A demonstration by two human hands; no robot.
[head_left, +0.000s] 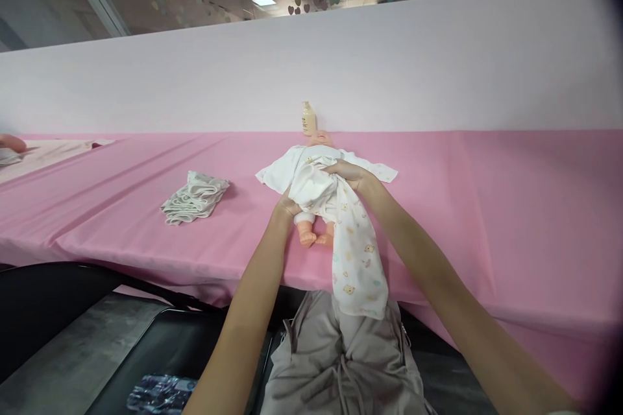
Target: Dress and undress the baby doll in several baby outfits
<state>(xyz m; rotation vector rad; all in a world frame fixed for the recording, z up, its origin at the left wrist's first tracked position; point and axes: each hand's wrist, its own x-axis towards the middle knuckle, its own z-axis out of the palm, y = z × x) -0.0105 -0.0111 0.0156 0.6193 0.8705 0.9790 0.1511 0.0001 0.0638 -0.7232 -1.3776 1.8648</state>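
Note:
A baby doll (307,233) lies on its back on the pink-covered table, feet toward me, in white clothing with sleeves spread wide. Over its body is a bunched white cloth with small bear prints (357,253), one end hanging past the table edge onto my lap. My left hand (289,205) is closed on the cloth's left side near the doll's legs, its fingers mostly hidden beneath the folds. Higher up on the right, my right hand (350,172) grips the bunched part of the same cloth. Most of the doll's torso is covered.
To the left sits a folded pale striped cloth (195,197). A pump bottle (308,119) stands behind the doll's head against the white partition (438,65). Part of another doll (12,142) shows at far left. Black chairs (180,343) are below the table (535,227).

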